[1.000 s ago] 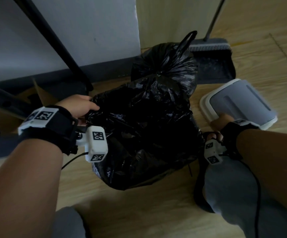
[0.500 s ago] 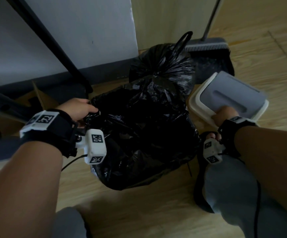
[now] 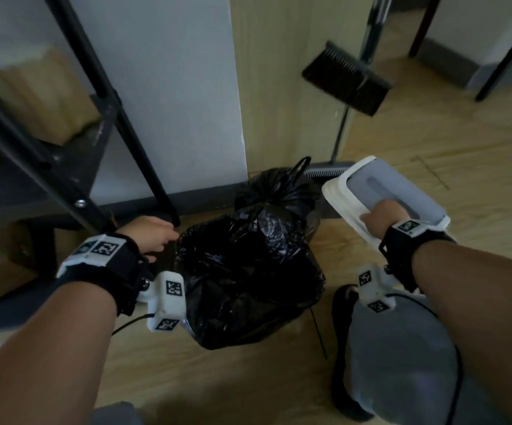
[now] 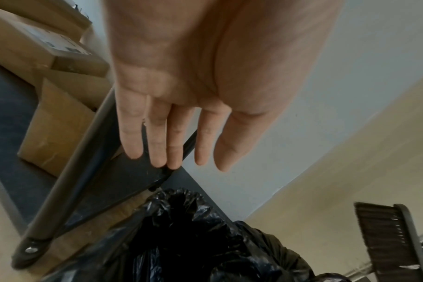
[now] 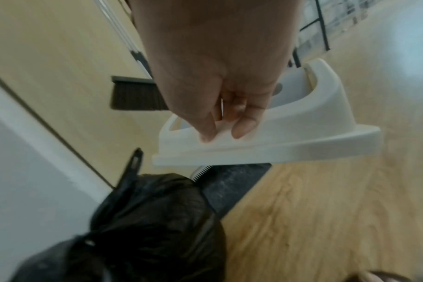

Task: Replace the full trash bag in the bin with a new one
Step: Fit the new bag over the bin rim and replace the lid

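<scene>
Wooden flooring (image 3: 432, 142) fills the lower and right part of the head view, meeting a pale wall (image 3: 172, 87) at upper centre, with a black metal rack (image 3: 64, 167) and cardboard boxes (image 4: 48, 114) at the left. A broom (image 3: 346, 78) leans in the upper right.

At centre frame sits the bin, wrapped in a black trash bag (image 3: 248, 277) whose loose plastic drapes over the rim; a second, tied-off bag (image 3: 276, 188) rests just behind it against the wall. That tied one looks full and probably heavy yet soft, so the knotted neck or its handle loop seems the surest place to take hold. The thin film is likely slippery and could tear on sharp contents.

Right of centre, the right hand (image 3: 380, 214) grips the white bin lid (image 3: 402, 185), its fingers (image 5: 242, 127) curled around the rim, holding it off the floor. The left hand (image 3: 150, 237) hovers by the bag's left edge; the wrist view shows its fingers (image 4: 157, 143) straight, holding nothing.
</scene>
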The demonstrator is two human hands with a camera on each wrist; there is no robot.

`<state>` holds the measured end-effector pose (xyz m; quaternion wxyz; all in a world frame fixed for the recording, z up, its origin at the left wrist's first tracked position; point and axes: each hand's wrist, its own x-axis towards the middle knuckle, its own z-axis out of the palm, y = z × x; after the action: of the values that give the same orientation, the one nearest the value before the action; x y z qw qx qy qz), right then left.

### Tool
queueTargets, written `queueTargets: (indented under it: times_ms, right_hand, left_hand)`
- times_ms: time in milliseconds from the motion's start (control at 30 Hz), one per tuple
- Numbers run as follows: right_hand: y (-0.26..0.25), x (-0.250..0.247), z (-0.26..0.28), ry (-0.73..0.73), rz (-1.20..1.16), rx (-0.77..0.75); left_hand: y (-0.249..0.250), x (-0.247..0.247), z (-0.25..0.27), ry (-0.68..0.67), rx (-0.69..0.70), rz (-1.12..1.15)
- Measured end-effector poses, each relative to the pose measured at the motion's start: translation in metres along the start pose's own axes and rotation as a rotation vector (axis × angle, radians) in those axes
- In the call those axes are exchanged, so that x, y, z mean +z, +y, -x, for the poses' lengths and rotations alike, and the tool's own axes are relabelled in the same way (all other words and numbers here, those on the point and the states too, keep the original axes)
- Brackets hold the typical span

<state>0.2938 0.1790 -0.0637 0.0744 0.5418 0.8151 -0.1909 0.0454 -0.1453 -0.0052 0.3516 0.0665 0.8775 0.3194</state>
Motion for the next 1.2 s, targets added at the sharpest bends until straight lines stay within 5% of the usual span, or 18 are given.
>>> queueTargets:
  times_ms: [167, 400, 733, 1200]
  right_hand:
    - [-0.05, -0.055, 0.039, 0.103, -0.018, -0.239]
    - [-0.102, -0.085, 0.095, 0.014, 0.051, -0.623]
    - [-0.128, -0.019, 0.148, -0.385, 0.423, -0.883]
    - [-0.131, 0.024, 0.167, -0.452, 0.753, -1.135]
  left_hand:
    - [-0.002, 0.003, 0.027, -0.014, 0.003, 0.087]
    - [0.007, 0.007, 0.043, -0.091, -0.01, 0.334]
    - [-0.009, 0.004, 0.04, -0.041, -0.037, 0.427]
    - [-0.022, 0.022, 0.043, -0.099, -0.069, 0.238]
